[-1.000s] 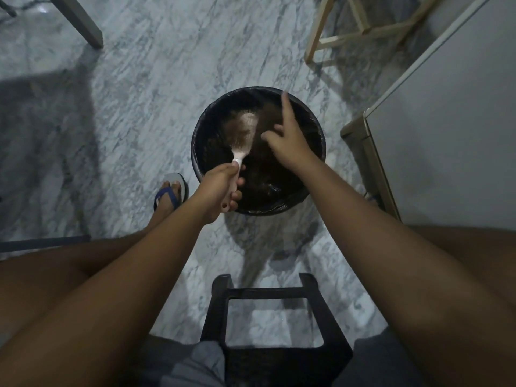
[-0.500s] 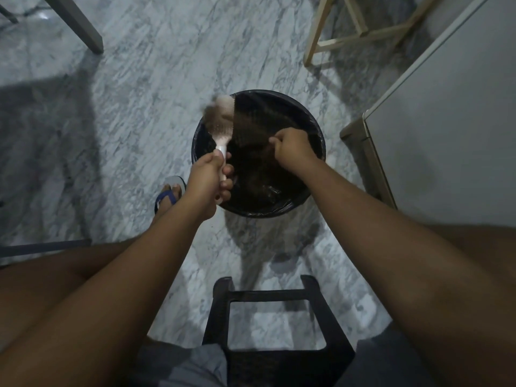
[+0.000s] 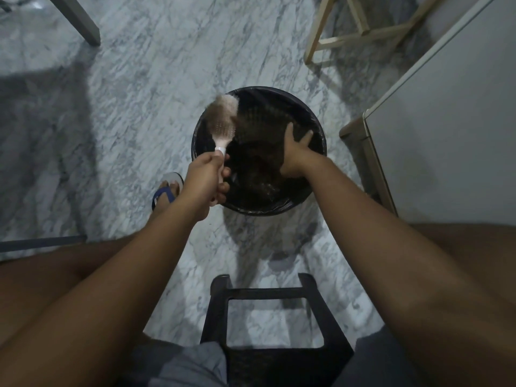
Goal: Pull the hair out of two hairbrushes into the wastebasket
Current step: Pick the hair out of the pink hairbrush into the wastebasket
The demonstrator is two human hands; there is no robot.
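Observation:
A pale pink hairbrush [image 3: 223, 122] is held by its handle in my left hand [image 3: 205, 178], over the left rim of the round black wastebasket [image 3: 312, 191]. The brush head tilts up and to the left, bristles toward me. My right hand [image 3: 296, 152] hangs over the middle of the basket with its fingers spread and pointing down into it; a dark brown mass of hair [image 3: 251, 169] stretches between the brush and this hand and down into the basket. Only one brush is in view.
A black plastic stool [image 3: 279, 325] stands between my knees, close in front. My left foot in a blue sandal [image 3: 164, 191] is beside the basket. A white cabinet [image 3: 446, 129] stands at the right, wooden legs [image 3: 318, 29] behind the basket, a grey leg [image 3: 81, 20] at far left.
My left hand swung the brush from over the basket's middle to its left rim. My right hand drew back, then opened with fingers spread down into the basket.

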